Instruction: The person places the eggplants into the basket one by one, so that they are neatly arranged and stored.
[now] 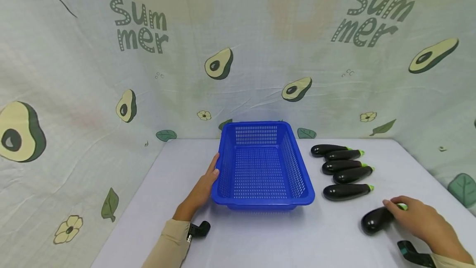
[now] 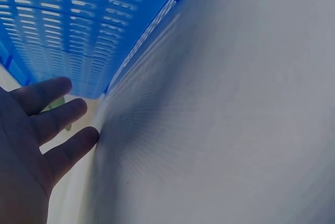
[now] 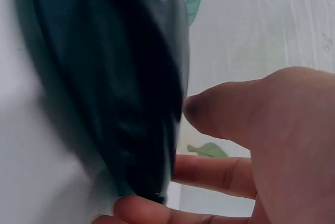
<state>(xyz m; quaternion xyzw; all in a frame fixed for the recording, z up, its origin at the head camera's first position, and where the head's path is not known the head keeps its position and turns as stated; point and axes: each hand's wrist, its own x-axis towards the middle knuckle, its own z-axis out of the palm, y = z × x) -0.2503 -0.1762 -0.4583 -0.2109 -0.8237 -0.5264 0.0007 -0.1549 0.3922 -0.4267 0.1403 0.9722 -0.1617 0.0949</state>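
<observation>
A blue plastic basket (image 1: 260, 200) with slotted walls stands on the table, its inside bare. My left hand (image 1: 201, 187) rests against the basket's left side, its fingertips right at the rim. In the left wrist view, its fingers (image 2: 63, 114) are spread and straight beside the slotted wall. At the right front, my right hand (image 1: 420, 218) holds a dark glossy eggplant (image 1: 376, 220) near its green stem end. The right wrist view shows the eggplant (image 3: 110, 77) close up, with the thumb on one side and fingers around its narrow end.
Several more eggplants (image 1: 347, 192) lie in a loose column to the right of the basket, green stems pointing right. A white table (image 1: 267, 243) lies beneath everything. Behind it hangs a pale cloth (image 1: 253, 20) printed with avocados, leaves and lettering.
</observation>
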